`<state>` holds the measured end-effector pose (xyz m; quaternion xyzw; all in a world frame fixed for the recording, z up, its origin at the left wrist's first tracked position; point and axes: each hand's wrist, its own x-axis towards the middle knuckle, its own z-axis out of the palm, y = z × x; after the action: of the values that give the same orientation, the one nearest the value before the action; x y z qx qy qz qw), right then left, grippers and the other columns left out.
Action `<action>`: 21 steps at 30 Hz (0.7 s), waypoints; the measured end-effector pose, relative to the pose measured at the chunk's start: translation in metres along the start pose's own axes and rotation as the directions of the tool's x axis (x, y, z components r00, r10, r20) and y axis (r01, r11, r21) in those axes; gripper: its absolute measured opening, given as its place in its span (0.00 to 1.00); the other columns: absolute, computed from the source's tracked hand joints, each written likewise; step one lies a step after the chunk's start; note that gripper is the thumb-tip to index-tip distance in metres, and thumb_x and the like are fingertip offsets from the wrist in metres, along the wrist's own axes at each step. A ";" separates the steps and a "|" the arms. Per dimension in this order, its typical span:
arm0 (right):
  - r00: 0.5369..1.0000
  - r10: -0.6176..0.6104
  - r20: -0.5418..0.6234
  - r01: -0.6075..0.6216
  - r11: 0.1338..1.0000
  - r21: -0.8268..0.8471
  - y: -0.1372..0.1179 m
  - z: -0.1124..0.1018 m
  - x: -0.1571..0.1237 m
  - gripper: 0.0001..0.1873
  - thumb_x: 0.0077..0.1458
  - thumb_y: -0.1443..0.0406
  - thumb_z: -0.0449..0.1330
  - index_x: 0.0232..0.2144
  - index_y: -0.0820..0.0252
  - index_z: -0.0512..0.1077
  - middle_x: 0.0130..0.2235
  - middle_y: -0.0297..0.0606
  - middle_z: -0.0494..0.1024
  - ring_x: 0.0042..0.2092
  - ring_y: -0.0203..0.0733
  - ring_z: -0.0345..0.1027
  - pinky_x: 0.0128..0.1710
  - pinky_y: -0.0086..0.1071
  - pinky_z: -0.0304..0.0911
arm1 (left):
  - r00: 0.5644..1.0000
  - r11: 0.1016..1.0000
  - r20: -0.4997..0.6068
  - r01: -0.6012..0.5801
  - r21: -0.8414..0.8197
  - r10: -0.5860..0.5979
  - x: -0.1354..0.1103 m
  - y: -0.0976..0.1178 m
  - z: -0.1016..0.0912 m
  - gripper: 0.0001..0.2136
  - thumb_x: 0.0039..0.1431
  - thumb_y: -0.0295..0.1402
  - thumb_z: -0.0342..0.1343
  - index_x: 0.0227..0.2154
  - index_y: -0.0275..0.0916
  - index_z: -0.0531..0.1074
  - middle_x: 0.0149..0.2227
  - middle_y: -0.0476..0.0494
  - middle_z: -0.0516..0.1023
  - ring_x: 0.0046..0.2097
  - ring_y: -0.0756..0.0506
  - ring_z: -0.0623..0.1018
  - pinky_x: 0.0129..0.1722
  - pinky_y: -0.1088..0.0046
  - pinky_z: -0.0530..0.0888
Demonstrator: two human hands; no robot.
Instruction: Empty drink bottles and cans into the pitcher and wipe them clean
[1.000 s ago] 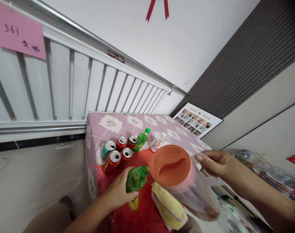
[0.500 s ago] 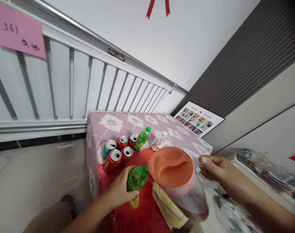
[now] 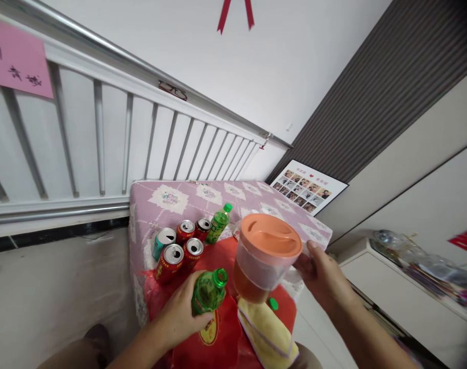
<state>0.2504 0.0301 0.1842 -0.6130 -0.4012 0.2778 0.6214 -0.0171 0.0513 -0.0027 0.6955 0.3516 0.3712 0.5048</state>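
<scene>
My left hand [image 3: 183, 307] is wrapped round an uncapped green plastic bottle [image 3: 209, 294], standing nearly upright over the red covering. In my right hand [image 3: 321, 269] is the handle of a clear pitcher [image 3: 254, 274] with an orange lid [image 3: 271, 234]; brownish liquid lies in its lower part. The pitcher hangs almost level, to the right of the bottle and apart from it. Below it are a folded yellow cloth [image 3: 267, 333] and a green bottle cap [image 3: 272, 304] on the red covering [image 3: 227, 256].
Several opened drink cans [image 3: 170, 262] and a capped green bottle [image 3: 220, 224] stand behind my left hand. A pink patterned cloth [image 3: 169, 197] covers the table beside a white radiator [image 3: 187, 138]. A photo board [image 3: 308, 187] leans at the back; a white cabinet [image 3: 387, 287] stands right.
The pitcher has gone from tilted towards the bottle to nearly level, its spout side now further from the bottle mouth. The green cap has come into view. The camera has shifted slightly.
</scene>
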 end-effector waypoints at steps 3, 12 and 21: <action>1.000 0.013 -0.018 -0.010 0.987 0.162 0.027 0.010 0.008 0.26 0.43 0.49 0.67 0.16 0.56 0.56 0.17 0.22 0.52 0.21 0.31 0.46 0.21 0.26 0.51 | 1.000 1.000 -0.002 0.027 -0.003 -0.027 0.000 -0.001 0.001 0.36 0.43 0.27 0.61 0.59 0.41 0.56 0.58 0.38 0.68 0.59 0.38 0.69 0.60 0.58 0.64; 0.993 0.086 -0.084 -0.057 0.953 0.299 0.089 0.025 0.020 0.23 0.45 0.53 0.65 0.16 0.55 0.56 0.17 0.22 0.53 0.21 0.31 0.46 0.22 0.27 0.52 | 0.997 0.998 0.035 0.062 0.020 -0.062 0.001 -0.002 0.000 0.37 0.43 0.27 0.61 0.59 0.41 0.56 0.60 0.37 0.67 0.60 0.38 0.68 0.62 0.58 0.63; 0.989 0.133 -0.065 -0.108 0.950 0.293 0.112 0.026 0.005 0.22 0.46 0.52 0.61 0.16 0.54 0.55 0.18 0.23 0.54 0.22 0.33 0.50 0.25 0.30 0.57 | 0.997 0.997 0.024 0.066 0.048 -0.067 -0.001 -0.003 -0.001 0.37 0.44 0.27 0.61 0.59 0.43 0.56 0.59 0.39 0.68 0.59 0.39 0.69 0.61 0.59 0.64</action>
<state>0.2471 0.0586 0.0728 -0.5504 -0.2918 0.3446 0.7023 -0.0186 0.0518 -0.0056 0.6998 0.3766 0.3370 0.5048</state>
